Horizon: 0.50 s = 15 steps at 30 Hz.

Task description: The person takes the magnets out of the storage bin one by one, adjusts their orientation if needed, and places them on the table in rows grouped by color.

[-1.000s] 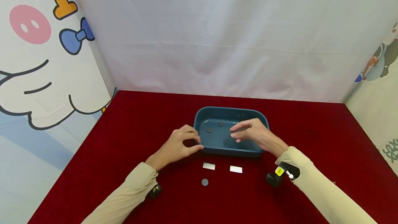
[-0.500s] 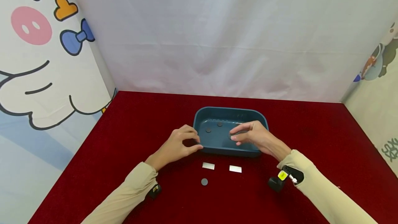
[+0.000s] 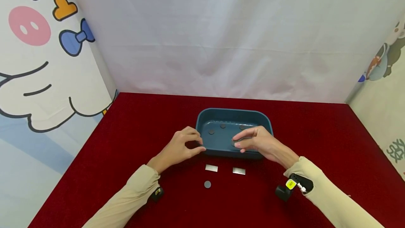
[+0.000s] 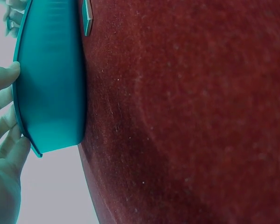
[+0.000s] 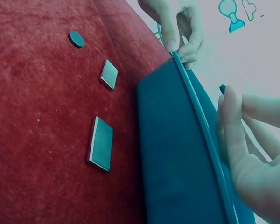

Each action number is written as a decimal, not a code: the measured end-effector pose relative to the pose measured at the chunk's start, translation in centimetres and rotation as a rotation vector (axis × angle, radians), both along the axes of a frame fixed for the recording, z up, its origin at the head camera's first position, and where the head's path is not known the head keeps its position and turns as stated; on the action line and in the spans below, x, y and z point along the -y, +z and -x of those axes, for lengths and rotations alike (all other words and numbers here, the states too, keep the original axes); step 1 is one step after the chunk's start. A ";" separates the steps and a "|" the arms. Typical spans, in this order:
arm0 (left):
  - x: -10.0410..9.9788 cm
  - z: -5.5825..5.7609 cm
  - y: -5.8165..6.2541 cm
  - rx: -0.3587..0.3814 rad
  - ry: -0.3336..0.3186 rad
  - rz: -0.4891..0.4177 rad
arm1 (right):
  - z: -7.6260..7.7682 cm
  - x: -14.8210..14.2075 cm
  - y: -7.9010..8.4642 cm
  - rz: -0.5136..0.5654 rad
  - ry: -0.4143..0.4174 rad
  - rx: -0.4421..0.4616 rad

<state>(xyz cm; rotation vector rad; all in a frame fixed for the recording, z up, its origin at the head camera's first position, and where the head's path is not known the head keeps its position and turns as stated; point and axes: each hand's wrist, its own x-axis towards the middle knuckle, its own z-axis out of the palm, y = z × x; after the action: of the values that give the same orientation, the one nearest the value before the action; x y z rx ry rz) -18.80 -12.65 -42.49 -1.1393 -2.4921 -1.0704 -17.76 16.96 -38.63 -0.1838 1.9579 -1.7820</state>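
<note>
Blue tray (image 3: 221,146): sitting centre-frame, head view; left hand (image 3: 181,147) gripping its lower-left rim. Dark disc (image 5: 222,88): right hand (image 3: 261,143) pinching it above the tray. Three discs (image 3: 211,132): lying inside the tray. Two silver plates (image 3: 211,168), one grey disc (image 3: 207,184): resting on red cloth (image 3: 158,115), lower centre.

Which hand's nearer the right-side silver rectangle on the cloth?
Right. The right hand is just beyond the rectangle, over the tray; the left hand is farther off, to its left, gripping the tray.
</note>
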 end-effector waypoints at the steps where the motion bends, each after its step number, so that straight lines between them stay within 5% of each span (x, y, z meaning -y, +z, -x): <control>1: 0.0 0.0 0.0 0.001 0.000 0.000 | -0.1 0.0 0.0 0.002 0.005 -0.002; 15: 0.1 0.1 -0.2 0.008 -0.010 -0.018 | -1.2 0.4 0.0 0.053 0.069 -0.013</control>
<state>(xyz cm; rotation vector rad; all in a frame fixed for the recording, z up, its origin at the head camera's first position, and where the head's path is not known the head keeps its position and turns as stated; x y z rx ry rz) -18.95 -12.74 -42.66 -1.1456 -2.4806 -1.1000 -16.57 16.58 -38.67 -0.2777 1.8913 -1.7934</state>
